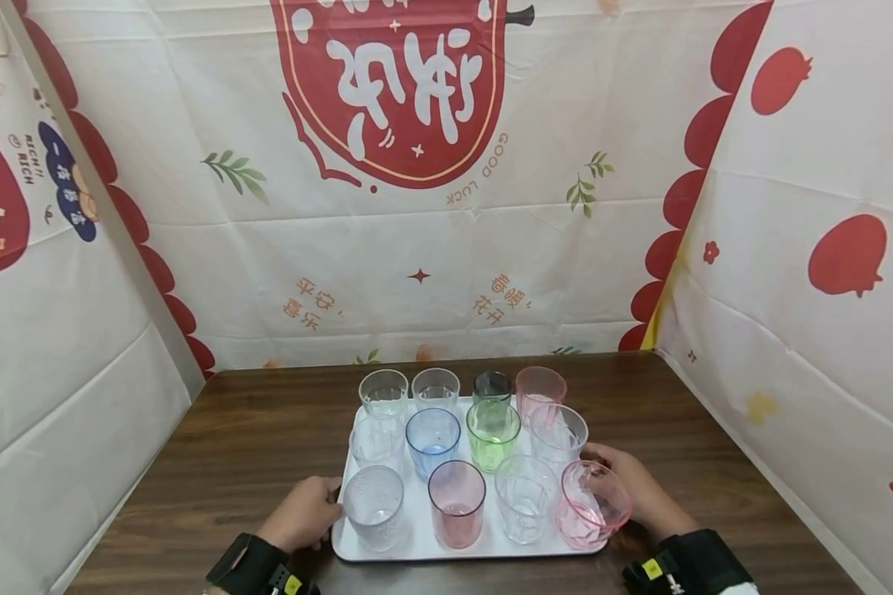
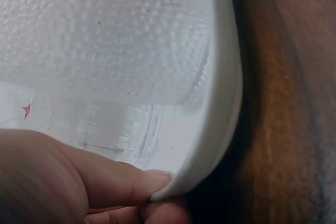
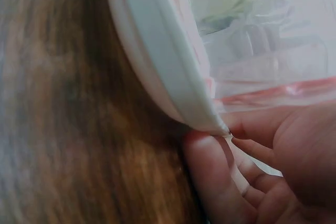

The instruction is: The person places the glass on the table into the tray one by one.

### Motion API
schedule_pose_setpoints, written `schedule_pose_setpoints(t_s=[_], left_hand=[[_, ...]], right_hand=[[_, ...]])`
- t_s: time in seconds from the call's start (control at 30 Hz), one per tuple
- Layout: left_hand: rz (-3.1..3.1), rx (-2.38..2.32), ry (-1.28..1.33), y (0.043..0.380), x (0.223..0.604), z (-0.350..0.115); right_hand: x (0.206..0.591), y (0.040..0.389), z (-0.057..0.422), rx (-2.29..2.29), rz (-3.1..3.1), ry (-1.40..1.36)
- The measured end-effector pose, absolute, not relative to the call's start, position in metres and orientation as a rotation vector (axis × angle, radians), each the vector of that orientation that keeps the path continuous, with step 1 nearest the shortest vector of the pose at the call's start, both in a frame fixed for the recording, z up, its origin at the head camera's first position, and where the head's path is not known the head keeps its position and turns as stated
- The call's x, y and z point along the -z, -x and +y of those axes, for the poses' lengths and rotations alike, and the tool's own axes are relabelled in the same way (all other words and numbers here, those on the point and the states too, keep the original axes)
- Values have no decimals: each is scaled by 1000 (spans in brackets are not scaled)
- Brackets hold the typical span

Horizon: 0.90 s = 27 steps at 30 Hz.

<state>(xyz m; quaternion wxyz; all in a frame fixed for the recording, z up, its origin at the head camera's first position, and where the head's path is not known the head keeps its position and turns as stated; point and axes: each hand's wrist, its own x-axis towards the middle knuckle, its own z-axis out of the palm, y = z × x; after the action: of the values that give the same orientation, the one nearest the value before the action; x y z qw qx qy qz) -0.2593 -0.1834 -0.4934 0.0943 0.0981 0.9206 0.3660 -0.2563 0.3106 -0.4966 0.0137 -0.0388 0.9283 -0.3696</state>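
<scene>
A white tray (image 1: 417, 516) carries several drinking glasses in rows. My left hand (image 1: 305, 512) pinches its left edge; the thumb (image 2: 126, 182) lies on top of the rim, with fingers curled underneath. On the opposite side, my right hand (image 1: 632, 483) pinches the right edge, partly hidden behind a pink glass (image 1: 591, 504). A clear textured glass (image 1: 374, 508) stands nearest my left hand. Between these two are a mauve glass (image 1: 457, 506) and a clear glass (image 1: 526, 500). Behind them stand a blue glass (image 1: 433, 442) and a green glass (image 1: 494, 438).
The tray's far row holds two clear glasses, a dark glass (image 1: 493, 388) and another pink glass (image 1: 541, 392). Under the tray is a brown wooden table (image 1: 253, 430). Printed white cloth walls (image 1: 417, 231) enclose its back and both sides.
</scene>
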Motion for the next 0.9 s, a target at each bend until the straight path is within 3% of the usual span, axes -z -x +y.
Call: schedule_pose_setpoints(t_s=[0.37, 0.9], left_hand=[[2768, -1084, -284, 277, 491, -163], [2735, -1118, -243, 347, 491, -111]], right_hand=[[493, 270, 325, 1164, 2947, 138], [493, 324, 370, 1201, 2810, -205]])
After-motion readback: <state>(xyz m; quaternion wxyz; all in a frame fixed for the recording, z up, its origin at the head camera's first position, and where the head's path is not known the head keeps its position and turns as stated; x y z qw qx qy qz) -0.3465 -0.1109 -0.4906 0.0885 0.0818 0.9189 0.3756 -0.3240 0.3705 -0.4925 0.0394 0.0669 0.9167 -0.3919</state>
